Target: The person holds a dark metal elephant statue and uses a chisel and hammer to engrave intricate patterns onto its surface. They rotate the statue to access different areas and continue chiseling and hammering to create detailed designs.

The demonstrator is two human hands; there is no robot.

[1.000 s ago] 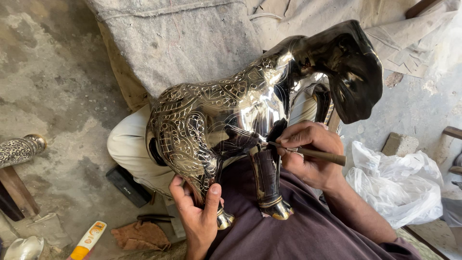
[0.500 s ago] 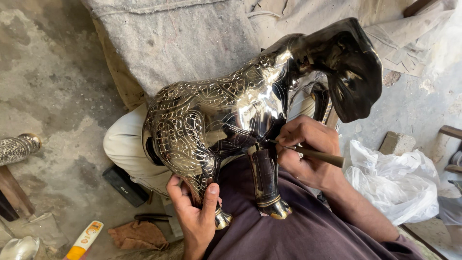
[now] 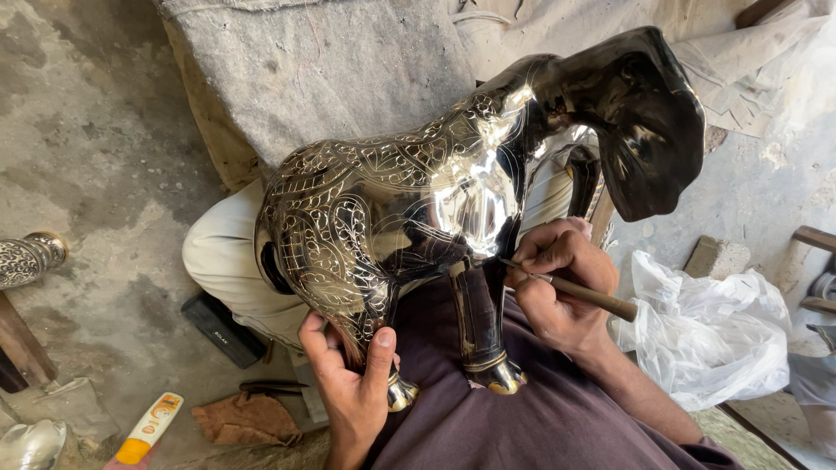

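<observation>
Head view: my left hand (image 3: pixel 348 379) is closed round a rear leg of the metal elephant (image 3: pixel 453 209), which stands on my lap w/ its head to the right. My right hand (image 3: pixel 557 283) pinches an engraving tool (image 3: pixel 579 293), tip touching the elephant's underside by the front leg. White plastic bag (image 3: pixel 705 335) on the floor at right, contents not visible.

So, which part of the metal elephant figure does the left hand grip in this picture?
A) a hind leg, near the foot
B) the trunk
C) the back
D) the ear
A: the left hand wraps around a hind leg of the elephant figure just above its brass-coloured foot, while the right hand holds a thin engraving tool with its tip at the body by the front leg.
</observation>
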